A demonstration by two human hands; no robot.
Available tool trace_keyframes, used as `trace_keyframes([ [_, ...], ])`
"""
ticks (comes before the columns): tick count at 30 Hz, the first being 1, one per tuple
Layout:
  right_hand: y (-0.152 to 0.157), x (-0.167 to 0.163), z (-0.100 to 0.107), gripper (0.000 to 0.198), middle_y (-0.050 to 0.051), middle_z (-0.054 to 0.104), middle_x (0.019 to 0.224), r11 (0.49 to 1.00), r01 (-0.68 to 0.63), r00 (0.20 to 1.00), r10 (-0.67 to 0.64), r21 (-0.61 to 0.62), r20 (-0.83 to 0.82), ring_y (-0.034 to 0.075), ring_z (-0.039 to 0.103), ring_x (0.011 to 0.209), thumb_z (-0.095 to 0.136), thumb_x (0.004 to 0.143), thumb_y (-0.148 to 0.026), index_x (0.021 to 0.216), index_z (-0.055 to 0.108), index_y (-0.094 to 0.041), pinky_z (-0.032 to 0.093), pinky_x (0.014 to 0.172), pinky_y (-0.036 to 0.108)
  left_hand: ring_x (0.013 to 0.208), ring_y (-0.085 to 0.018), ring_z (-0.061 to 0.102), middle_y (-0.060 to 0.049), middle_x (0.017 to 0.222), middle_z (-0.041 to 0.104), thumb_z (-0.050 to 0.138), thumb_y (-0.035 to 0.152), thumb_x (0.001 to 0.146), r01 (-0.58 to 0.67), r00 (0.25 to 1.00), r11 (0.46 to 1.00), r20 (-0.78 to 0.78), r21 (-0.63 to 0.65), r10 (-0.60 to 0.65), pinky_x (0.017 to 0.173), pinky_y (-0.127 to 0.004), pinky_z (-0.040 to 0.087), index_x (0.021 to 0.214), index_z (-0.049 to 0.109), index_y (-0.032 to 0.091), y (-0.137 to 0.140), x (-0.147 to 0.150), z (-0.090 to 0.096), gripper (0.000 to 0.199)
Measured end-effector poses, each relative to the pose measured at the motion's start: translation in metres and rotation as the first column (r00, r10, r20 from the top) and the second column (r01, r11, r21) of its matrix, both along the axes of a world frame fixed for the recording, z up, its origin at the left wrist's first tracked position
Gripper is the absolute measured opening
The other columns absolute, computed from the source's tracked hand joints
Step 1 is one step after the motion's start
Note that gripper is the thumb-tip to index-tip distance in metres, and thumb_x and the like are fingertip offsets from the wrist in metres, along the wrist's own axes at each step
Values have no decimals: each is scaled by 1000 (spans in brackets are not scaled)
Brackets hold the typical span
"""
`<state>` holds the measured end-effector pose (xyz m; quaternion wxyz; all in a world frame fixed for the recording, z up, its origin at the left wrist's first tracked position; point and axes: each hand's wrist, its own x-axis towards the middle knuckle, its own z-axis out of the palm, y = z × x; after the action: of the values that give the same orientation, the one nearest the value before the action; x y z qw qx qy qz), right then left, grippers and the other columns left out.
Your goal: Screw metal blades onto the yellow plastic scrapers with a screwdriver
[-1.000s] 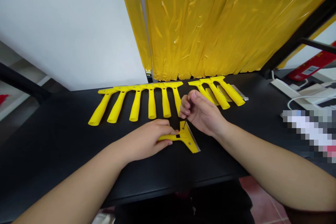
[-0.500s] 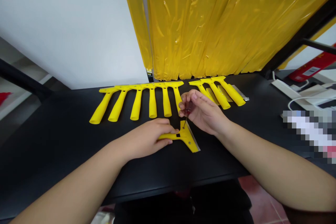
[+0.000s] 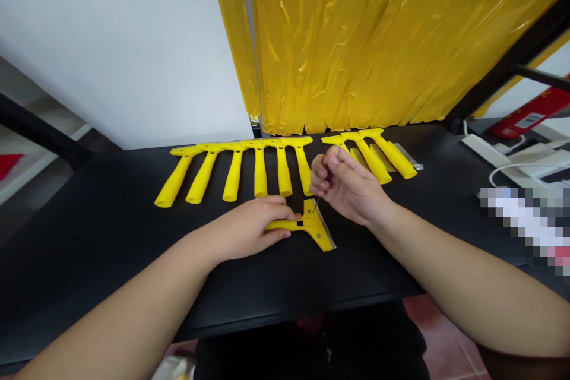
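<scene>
My left hand (image 3: 262, 225) is closed around the handle of a yellow scraper (image 3: 315, 227), which lies on the black table with its metal blade edge facing right. Two screws show in the scraper's head. Just above the head, my right hand (image 3: 350, 184) is closed on a screwdriver (image 3: 316, 203). Its thin shaft points down towards the upper screw; whether the tip touches the screw I cannot tell. My fingers hide most of the screwdriver's handle.
Several yellow scrapers (image 3: 233, 175) stand in a row along the back of the black table (image 3: 249, 294). A second group of yellow scraper handles (image 3: 374, 160) lies to the right, beside clear packets. A white power strip (image 3: 494, 160) with cables is at far right.
My right hand has lifted slightly and turned, and the screwdriver's red handle is now covered by my fingers. The scraper in my left hand appears slightly higher in view.
</scene>
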<state>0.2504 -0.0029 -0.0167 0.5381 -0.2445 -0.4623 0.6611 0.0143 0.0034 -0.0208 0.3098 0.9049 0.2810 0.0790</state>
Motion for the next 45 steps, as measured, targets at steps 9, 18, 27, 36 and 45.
trace_keyframes([
  [9,2,-4,-8,37,-4,45,80,999,41,997,-41,-2,-64,13,42,68,76,93,-43,84,44,-25,42,67,30,110,-25,70,-8,116,69,66,27,102,-1,1000,1000,-13,-6,1,100,-39,56,129,74,24,0,0,-1,28],
  [18,4,1,-11,36,-3,50,88,1000,5,998,-5,2,-59,14,51,81,82,90,-40,83,51,-24,50,74,29,108,-24,69,-8,116,69,66,24,102,5,1000,1000,-23,1,-5,99,-39,56,129,74,23,0,-1,-2,28],
  [27,3,5,-6,34,-5,53,82,992,-121,985,114,-46,-130,10,45,66,80,95,-35,85,49,-24,42,68,26,110,-24,69,-7,116,69,68,23,101,6,1000,1000,-26,-3,-6,102,-39,54,131,73,24,1,-1,-3,30],
  [36,4,4,-8,33,-5,54,82,993,-101,976,87,-62,-200,11,46,69,82,93,-32,85,51,-23,41,69,25,110,-24,69,-6,116,69,68,23,101,12,1000,1000,-16,3,-12,101,-38,55,130,74,25,1,-1,-4,29],
  [45,3,7,-11,28,-5,54,85,990,-140,979,136,-10,-155,11,51,74,79,96,-28,86,54,-22,49,73,28,110,-24,69,-7,117,69,68,25,102,3,1000,1000,-21,-6,-3,100,-39,56,131,74,25,1,-1,-4,30],
])
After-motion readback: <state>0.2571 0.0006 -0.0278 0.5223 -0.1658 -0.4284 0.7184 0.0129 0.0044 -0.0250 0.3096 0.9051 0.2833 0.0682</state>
